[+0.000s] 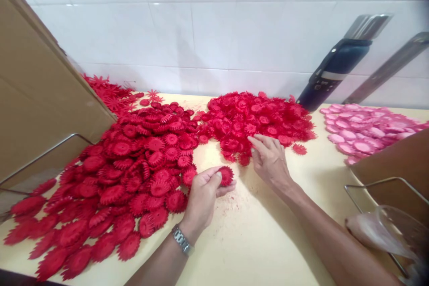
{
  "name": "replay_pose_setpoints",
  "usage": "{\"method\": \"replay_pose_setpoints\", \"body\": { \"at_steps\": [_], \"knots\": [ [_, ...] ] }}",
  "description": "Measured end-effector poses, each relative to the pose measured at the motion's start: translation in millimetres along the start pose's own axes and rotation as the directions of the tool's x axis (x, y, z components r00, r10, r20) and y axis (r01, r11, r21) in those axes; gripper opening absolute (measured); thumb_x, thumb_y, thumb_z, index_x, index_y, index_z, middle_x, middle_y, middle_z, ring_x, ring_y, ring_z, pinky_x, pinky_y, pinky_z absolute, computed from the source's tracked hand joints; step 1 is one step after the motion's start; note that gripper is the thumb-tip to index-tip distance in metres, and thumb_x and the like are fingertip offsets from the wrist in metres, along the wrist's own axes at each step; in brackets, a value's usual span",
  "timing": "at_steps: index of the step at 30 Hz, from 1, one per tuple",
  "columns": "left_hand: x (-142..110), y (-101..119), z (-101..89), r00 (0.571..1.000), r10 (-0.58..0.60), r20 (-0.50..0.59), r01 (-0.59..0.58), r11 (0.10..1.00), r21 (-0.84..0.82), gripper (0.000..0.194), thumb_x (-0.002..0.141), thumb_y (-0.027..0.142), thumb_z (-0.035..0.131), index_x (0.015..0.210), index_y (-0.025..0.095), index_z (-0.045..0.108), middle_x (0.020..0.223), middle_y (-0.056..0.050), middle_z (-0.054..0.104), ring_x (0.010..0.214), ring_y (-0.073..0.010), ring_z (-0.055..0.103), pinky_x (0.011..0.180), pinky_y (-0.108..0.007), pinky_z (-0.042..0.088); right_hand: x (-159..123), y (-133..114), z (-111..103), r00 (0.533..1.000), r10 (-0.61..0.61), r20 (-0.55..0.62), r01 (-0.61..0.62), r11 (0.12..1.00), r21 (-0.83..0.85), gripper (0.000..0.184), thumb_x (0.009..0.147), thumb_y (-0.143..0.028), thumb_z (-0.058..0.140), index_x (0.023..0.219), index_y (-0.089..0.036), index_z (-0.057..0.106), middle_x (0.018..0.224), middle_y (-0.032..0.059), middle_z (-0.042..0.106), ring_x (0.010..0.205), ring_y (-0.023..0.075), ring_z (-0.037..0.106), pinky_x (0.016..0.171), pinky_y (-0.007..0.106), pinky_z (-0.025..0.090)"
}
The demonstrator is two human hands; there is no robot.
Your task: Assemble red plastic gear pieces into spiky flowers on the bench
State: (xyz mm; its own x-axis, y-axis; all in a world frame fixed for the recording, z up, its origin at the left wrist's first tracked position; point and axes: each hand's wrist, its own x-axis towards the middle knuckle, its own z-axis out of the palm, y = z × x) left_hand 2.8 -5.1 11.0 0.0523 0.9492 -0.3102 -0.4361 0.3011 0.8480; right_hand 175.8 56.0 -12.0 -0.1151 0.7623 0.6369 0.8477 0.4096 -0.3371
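Note:
My left hand (206,194), with a metal watch (182,239) on its wrist, pinches a dark red flower-shaped disc (226,175) with a toothed edge between thumb and fingers. Beside it on the left spreads a large pile of similar dark red discs (144,156). My right hand (271,161) is at the front edge of a second, brighter red pile (258,116). Its thumb and index finger are slightly apart, with red petals just behind them; I see nothing held there. A single red disc (299,149) lies to the right of that hand.
Red star-like pieces (107,94) lie at the back left beside a cardboard panel (43,67). A dark blue bottle (338,67) stands against the tiled wall (217,31). Pink discs (368,127), a brown box (395,170), a wire stand (378,182) and a clear plastic cup (385,230) are at right.

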Motion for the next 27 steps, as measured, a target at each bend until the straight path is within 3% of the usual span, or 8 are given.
{"method": "replay_pose_setpoints", "body": {
  "at_steps": [3, 6, 9, 13, 15, 21, 24, 27],
  "knots": [
    [0.6, 0.6, -0.2, 0.999, 0.001, 0.042, 0.001, 0.999, -0.033, 0.011, 0.070, 0.021, 0.062, 0.071, 0.010, 0.063, 0.069, -0.003, 0.062, 0.065, -0.0134, 0.061, 0.068, -0.029, 0.052, -1.3, -13.8, -2.7, 0.992, -0.082, 0.092, 0.064, 0.981, 0.182, 0.022, 0.080, -0.026, 0.056, 0.100, -0.019, 0.061, 0.097, 0.0091, 0.062, 0.090, 0.0223, 0.053, 0.078, 0.039, 0.042],
    [0.9, -1.3, -0.3, 0.995, 0.008, 0.100, -0.005, 1.000, -0.027, 0.015, 0.073, 0.023, 0.059, 0.078, 0.010, 0.066, 0.072, -0.005, 0.064, 0.069, -0.0137, 0.061, 0.068, -0.027, 0.051, -5.3, -36.2, -3.2, 0.939, -0.184, 0.291, 0.044, 0.902, 0.430, 0.016, 0.078, -0.029, 0.060, 0.090, -0.018, 0.059, 0.078, 0.0038, 0.061, 0.073, 0.0163, 0.053, 0.066, 0.030, 0.043],
    [0.8, -4.7, -0.8, 0.992, 0.010, 0.123, -0.010, 1.000, -0.006, 0.018, 0.075, 0.026, 0.057, 0.079, 0.011, 0.067, 0.074, -0.006, 0.066, 0.070, -0.0142, 0.062, 0.067, -0.027, 0.050, -7.6, -48.8, -3.8, 0.910, -0.147, 0.388, -0.065, 0.873, 0.484, 0.004, 0.078, -0.021, 0.059, 0.076, -0.017, 0.056, 0.070, 0.0012, 0.056, 0.067, 0.0137, 0.051, 0.060, 0.025, 0.041],
    [1.9, -10.8, -2.8, 0.994, 0.037, 0.107, -0.041, 0.998, 0.038, 0.019, 0.075, 0.027, 0.057, 0.081, 0.012, 0.067, 0.079, -0.006, 0.067, 0.073, -0.0153, 0.062, 0.069, -0.028, 0.051, -9.2, -49.2, -4.4, 0.895, -0.075, 0.441, -0.191, 0.827, 0.529, 0.007, 0.079, -0.016, 0.054, 0.073, -0.017, 0.057, 0.066, 0.0004, 0.057, 0.064, 0.0125, 0.052, 0.059, 0.024, 0.041],
    [3.3, -13.9, -4.1, 0.996, 0.058, 0.071, -0.064, 0.995, 0.082, 0.020, 0.075, 0.027, 0.058, 0.082, 0.012, 0.067, 0.079, -0.006, 0.067, 0.074, -0.0159, 0.061, 0.069, -0.029, 0.051, -11.8, -48.1, -2.1, 0.912, -0.069, 0.403, -0.162, 0.844, 0.511, 0.012, 0.081, -0.013, 0.050, 0.073, -0.017, 0.058, 0.064, 0.0003, 0.056, 0.061, 0.0121, 0.051, 0.057, 0.024, 0.040],
    [4.4, -15.3, -4.4, 0.997, 0.068, 0.027, -0.072, 0.980, 0.186, 0.020, 0.076, 0.027, 0.054, 0.083, 0.011, 0.063, 0.079, -0.005, 0.064, 0.073, -0.0163, 0.062, 0.064, -0.029, 0.052, -18.1, -39.4, 9.0, 0.965, -0.225, 0.133, 0.178, 0.938, 0.298, 0.023, 0.081, -0.006, 0.037, 0.083, -0.016, 0.058, 0.064, 0.0032, 0.056, 0.059, 0.0143, 0.048, 0.057, 0.026, 0.039],
    [3.2, -12.8, -3.1, 0.999, 0.044, -0.009, -0.041, 0.979, 0.199, 0.018, 0.075, 0.027, 0.053, 0.077, 0.011, 0.059, 0.072, -0.004, 0.062, 0.064, -0.0154, 0.062, 0.060, -0.029, 0.052, -12.0, -26.6, 7.2, 0.990, -0.117, 0.076, 0.099, 0.974, 0.205, 0.020, 0.082, -0.009, 0.038, 0.077, -0.016, 0.057, 0.064, 0.0043, 0.056, 0.061, 0.0155, 0.050, 0.058, 0.027, 0.039],
    [2.2, -10.6, -2.1, 0.999, 0.049, -0.023, -0.044, 0.982, 0.181, 0.017, 0.075, 0.027, 0.053, 0.069, 0.012, 0.055, 0.065, -0.001, 0.058, 0.060, -0.0154, 0.063, 0.059, -0.029, 0.053, -3.6, -17.0, 0.8, 0.985, 0.131, 0.115, -0.158, 0.948, 0.277, 0.016, 0.083, -0.018, 0.041, 0.079, -0.017, 0.056, 0.062, 0.0016, 0.054, 0.055, 0.0133, 0.046, 0.054, 0.025, 0.036]
  ]
}}
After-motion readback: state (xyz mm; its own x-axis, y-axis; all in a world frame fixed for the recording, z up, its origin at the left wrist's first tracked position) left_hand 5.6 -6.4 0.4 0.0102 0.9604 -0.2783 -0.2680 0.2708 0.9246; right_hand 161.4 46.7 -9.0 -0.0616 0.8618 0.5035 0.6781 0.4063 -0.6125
